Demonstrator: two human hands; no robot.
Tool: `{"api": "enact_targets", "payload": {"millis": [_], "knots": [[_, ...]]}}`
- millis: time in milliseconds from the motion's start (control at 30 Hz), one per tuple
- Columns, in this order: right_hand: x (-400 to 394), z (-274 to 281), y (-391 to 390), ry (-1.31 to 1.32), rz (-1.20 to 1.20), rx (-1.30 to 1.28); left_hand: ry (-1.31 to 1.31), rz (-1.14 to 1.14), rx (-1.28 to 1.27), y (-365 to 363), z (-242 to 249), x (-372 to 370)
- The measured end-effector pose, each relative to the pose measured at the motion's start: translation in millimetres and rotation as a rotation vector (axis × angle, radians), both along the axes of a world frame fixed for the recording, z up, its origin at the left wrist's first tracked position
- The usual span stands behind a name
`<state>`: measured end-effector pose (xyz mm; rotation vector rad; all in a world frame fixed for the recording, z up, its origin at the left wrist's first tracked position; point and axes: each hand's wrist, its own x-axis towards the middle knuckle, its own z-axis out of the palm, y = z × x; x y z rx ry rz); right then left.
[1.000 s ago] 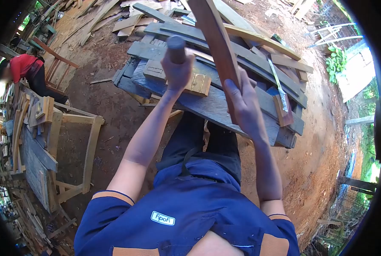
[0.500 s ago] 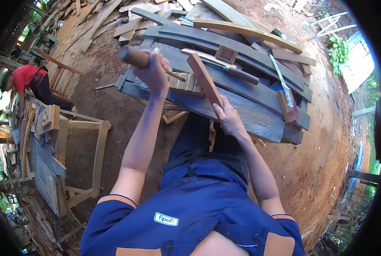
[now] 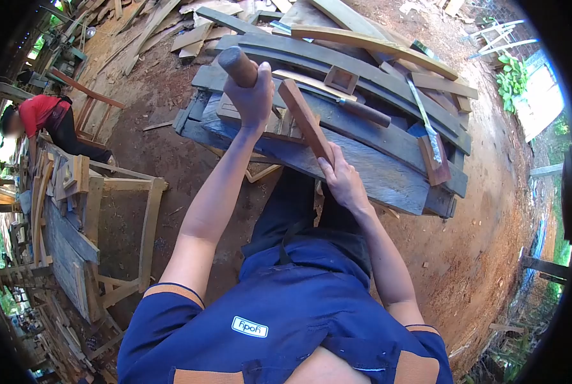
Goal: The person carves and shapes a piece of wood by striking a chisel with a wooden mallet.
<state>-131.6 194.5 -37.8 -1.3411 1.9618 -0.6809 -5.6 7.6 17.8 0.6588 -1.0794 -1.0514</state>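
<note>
My left hand [image 3: 250, 102] is closed around a tool with a thick, round wooden handle [image 3: 237, 66], raised above the bench's left end. The handle's end points up toward me; the tool's lower part is mostly hidden behind the fist. My right hand [image 3: 345, 180] grips the near end of a reddish-brown wooden strip [image 3: 304, 118], its thumb along the side. The strip slants up and away over the bench [image 3: 375, 173]. Beneath and beside my left hand lies a pale wooden block [image 3: 228, 110]. A tool with a dark wooden handle [image 3: 366, 112] lies beyond the strip.
Long boards [image 3: 369, 46] are piled on the far side, near a small square wooden frame [image 3: 341, 80]. A long metal blade [image 3: 425, 109] lies at the right. On the left, a person in red [image 3: 46, 118] bends near a wooden stand [image 3: 148, 237].
My left hand has moved right and slightly back with the tool, whose handle has swung from pointing left to pointing up. The strip and my right hand have barely moved.
</note>
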Motion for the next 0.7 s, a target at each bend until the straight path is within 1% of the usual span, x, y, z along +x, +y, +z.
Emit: {"api": "enact_targets", "payload": {"millis": [133, 167, 200, 267, 300, 333, 367, 400, 433, 467, 500, 567, 600, 667, 700], "knots": [[1, 2, 1, -0.007, -0.005, 0.008, -0.066, 0.034, -0.043, -8, -12, -3], [1, 3, 1, -0.007, -0.001, 0.007, -0.13, 0.061, -0.077, -8, -15, -4], [1, 4, 0, -0.053, -0.011, 0.022, -0.192, 0.087, -0.112, -8, -16, -5], [-4, 10, -4, -0.097, -0.017, 0.033, -0.221, 0.125, -0.135, -8, -19, -8], [-10, 17, -9, -0.188, -0.02, -0.024, -0.251, 0.157, -0.153, -8, -20, -10], [-13, 29, -12, -0.28, -0.025, -0.078, -0.226, 0.157, -0.157, -7, -18, -11], [-10, 66, -13, -0.353, -0.058, -0.102, -0.226, 0.158, -0.15, -6, -17, -11], [-8, 100, -14, -0.378, -0.041, -0.227, -0.218, 0.152, -0.081, -4, -17, -11], [-5, 120, -17, -0.316, -0.035, -0.43, -0.21, 0.144, -0.014, -3, -18, -11], [1, 153, -12, -0.274, -0.039, -0.523, -0.274, 0.154, -0.044, -3, -19, -10], [5, 171, -13, -0.241, -0.038, -0.67, -0.27, 0.151, -0.048, -1, -17, -11], [11, 189, -14, -0.139, 0.014, -0.827, -0.363, 0.242, -0.225, 7, -11, -16], [9, 185, -17, -0.136, 0.016, -0.828, -0.327, 0.223, -0.253, 11, -7, -18], [1, 174, -24, 0.336, 0.235, -0.484, -0.3, 0.231, -0.252, 11, -8, -16], [1, 180, -21, 0.34, 0.234, -0.484, -0.279, 0.227, -0.255, 11, -8, -15]]}}
